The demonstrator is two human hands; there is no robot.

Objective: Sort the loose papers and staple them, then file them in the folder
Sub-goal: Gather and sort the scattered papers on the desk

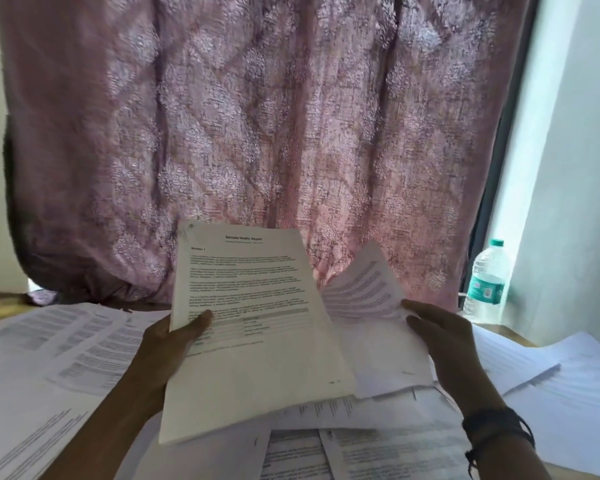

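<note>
Two bundles are gripped: report [250,323] by left hand [174,337], fanned sheets [364,289], possibly spilled through slack grip, by right hand [440,337].

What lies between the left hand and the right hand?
In the head view: the white printed report stack that the left hand grips, and curled white sheets in the right hand.

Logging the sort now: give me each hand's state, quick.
Left hand: grips the Sample Health Report stack.
Right hand: holds the fanned loose sheets.
</note>
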